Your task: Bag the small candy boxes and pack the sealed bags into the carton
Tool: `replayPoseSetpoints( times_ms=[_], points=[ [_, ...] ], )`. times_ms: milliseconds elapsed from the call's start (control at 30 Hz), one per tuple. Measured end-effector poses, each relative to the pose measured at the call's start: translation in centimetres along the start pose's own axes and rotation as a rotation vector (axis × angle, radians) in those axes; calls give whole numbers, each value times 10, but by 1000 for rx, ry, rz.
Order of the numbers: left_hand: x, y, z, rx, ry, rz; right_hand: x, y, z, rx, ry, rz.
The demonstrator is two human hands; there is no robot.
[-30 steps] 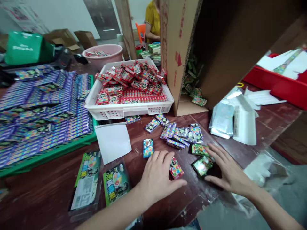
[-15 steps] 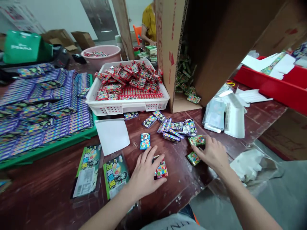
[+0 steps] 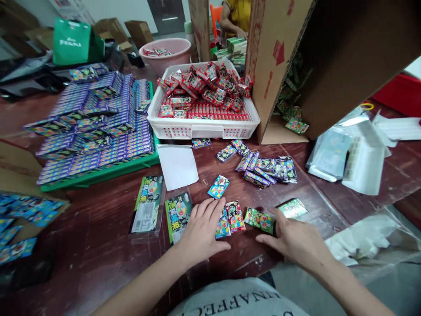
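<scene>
My left hand [image 3: 204, 230] lies palm down with its fingers stretched over a small blue candy packet [image 3: 223, 224], partly covering it. Touching that packet on the right is a red candy packet [image 3: 236, 216]. Another blue packet [image 3: 219, 187] lies tilted just beyond my fingertips. My right hand [image 3: 291, 235] has its index finger and thumb around the right end of a green candy packet [image 3: 258, 219], low over the table. A second green packet [image 3: 292, 208] rests behind the right fingers. Several purple packets [image 3: 263, 169] lie loosely heaped farther back.
A white basket [image 3: 204, 131] of red packets stands at the back, left of an open carton [image 3: 279, 66]. On the left is a green tray [image 3: 98, 177] stacked with purple packets. Printed pouches [image 3: 148, 206], white paper [image 3: 177, 164] and plastic sleeves [image 3: 332, 151] lie around. A co-worker [image 3: 241, 17] sits beyond.
The view has swung left. My right hand has brought one green packet leftward, closer to the red one. The red packet has been straightened, and a blue packet shows beside it under my left fingers.
</scene>
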State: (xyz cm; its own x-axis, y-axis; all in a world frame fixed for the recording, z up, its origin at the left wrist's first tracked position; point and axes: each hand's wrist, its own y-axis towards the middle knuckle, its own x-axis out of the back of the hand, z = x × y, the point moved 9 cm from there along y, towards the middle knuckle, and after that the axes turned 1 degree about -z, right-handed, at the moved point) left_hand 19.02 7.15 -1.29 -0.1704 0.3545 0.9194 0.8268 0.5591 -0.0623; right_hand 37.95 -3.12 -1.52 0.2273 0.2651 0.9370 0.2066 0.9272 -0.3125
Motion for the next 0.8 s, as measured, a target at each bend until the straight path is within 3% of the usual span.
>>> replayPoseSetpoints(
  times_ms=[133, 200, 300, 467, 600, 800],
  points=[
    [-1, -5, 12, 22, -39, 36, 18, -2, 15, 505, 9, 4],
    [-3, -3, 12, 31, -65, 44, 12, 3, 22, 631, -17, 90],
    [-8, 0, 8, 43, -102, 49, 1, 21, 25, 617, -41, 130],
    [-12, 4, 3, 52, -134, 34, -1, 44, 33, 518, 10, 7],
    [8, -8, 11, 58, -147, 27, 5, 43, 44, 555, 88, -69],
    [41, -59, 49, -37, -74, 86, 31, 60, 58, 567, 128, -286]
  ],
)
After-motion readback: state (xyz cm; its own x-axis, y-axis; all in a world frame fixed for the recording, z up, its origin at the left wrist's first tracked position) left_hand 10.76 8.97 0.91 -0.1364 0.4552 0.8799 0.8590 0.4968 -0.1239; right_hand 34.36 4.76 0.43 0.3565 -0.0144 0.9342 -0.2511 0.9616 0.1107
